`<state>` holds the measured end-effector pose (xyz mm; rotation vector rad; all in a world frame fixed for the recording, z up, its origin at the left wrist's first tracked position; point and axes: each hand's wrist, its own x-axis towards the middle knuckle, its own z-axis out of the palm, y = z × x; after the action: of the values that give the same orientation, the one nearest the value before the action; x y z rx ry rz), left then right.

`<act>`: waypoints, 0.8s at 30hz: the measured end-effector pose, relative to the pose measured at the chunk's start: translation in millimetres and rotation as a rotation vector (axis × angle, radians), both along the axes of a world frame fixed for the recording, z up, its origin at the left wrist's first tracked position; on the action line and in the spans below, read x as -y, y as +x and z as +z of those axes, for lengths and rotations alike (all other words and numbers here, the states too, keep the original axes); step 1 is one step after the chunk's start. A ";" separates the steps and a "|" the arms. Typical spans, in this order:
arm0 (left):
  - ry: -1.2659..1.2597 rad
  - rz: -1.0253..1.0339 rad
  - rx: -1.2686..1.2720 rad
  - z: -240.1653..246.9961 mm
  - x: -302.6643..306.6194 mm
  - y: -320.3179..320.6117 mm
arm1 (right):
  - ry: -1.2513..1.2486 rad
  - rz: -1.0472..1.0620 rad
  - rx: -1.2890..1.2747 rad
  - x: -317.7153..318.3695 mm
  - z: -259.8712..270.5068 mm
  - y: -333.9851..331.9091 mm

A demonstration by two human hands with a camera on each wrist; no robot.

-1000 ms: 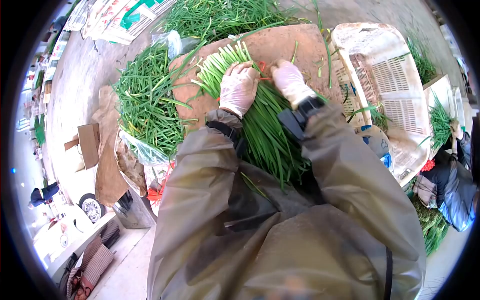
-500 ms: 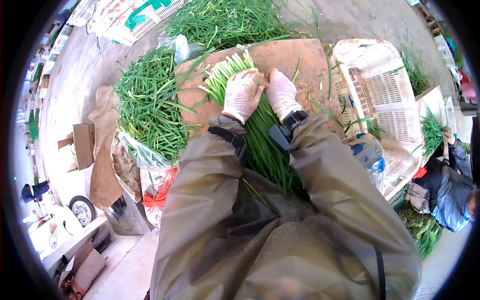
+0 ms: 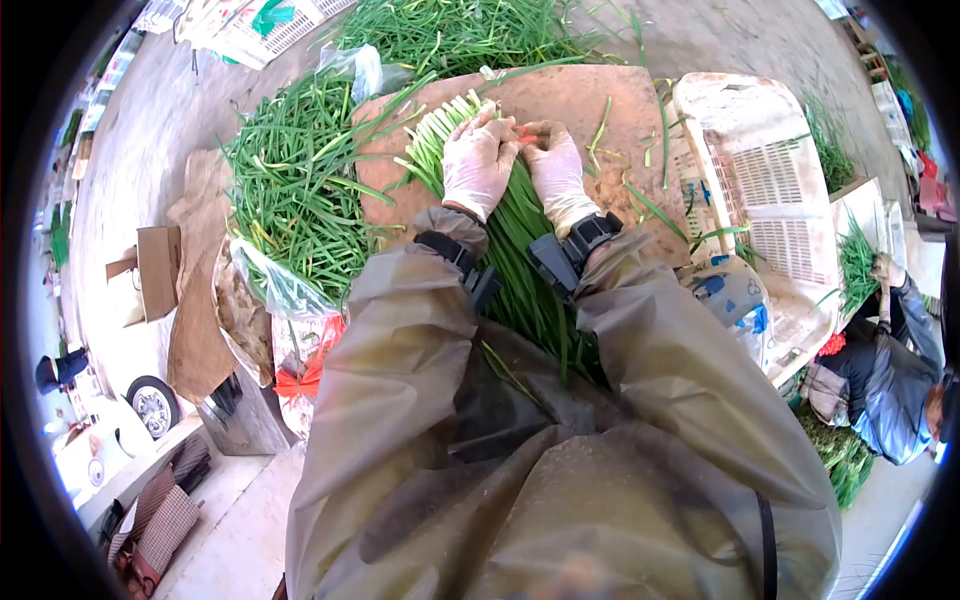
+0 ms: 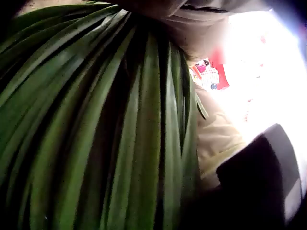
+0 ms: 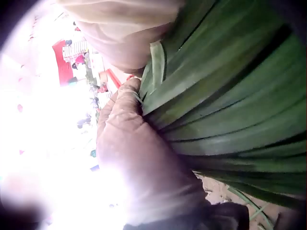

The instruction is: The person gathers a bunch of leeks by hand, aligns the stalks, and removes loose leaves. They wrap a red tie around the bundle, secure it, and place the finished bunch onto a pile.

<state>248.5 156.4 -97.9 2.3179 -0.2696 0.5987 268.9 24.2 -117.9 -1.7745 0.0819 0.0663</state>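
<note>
A thick bundle of garlic chives [image 3: 520, 245] lies on the reddish-brown board [image 3: 590, 90], pale cut ends away from me, leaves toward my lap. My gloved left hand [image 3: 476, 168] grips the bundle just below those ends, fingers bent over its top. Beside it, my gloved right hand [image 3: 556, 175] pinches a red tie [image 3: 527, 136] at the bundle's right side, its fingertips close to the left hand's. Flat leaves [image 4: 139, 124] fill much of the left wrist view. In the right wrist view, red also shows beyond the thumb of the right hand [image 5: 139, 148]; the bundle's underside is hidden.
A heap of loose chives [image 3: 295, 200] in plastic borders the board's left side, and another pile [image 3: 450, 35] lies behind. To the right stands a white plastic crate [image 3: 765, 150]. Another person [image 3: 905, 360] holds greens at far right. Stray leaves [image 3: 655, 212] lie on the board.
The right hand, apart from the left a second ago with red tie between them, has come in against the bundle beside it. The left hand stays on the bundle. The head view shifts slightly.
</note>
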 end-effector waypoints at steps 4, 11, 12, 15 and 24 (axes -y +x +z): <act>-0.043 0.090 -0.029 3.2 7.2 0.2 | 0.135 -0.059 0.016 -0.9 -5.5 -1.6; 0.065 0.181 -0.017 2.0 16.6 0.8 | 0.218 -0.099 0.083 -3.0 -0.3 -7.1; 0.104 0.195 -0.015 2.5 17.1 1.4 | 0.240 -0.100 0.076 -3.8 0.7 -7.4; 0.067 0.171 -0.046 5.1 17.4 0.8 | 0.263 -0.104 0.070 -3.9 2.2 -8.9; 0.081 0.186 -0.031 8.1 19.9 0.1 | 0.160 -0.077 0.073 -3.0 5.8 -11.5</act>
<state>248.6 136.5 -89.8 2.4459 -0.0648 0.6522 257.4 27.2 -112.1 -1.6108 0.0897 -0.0462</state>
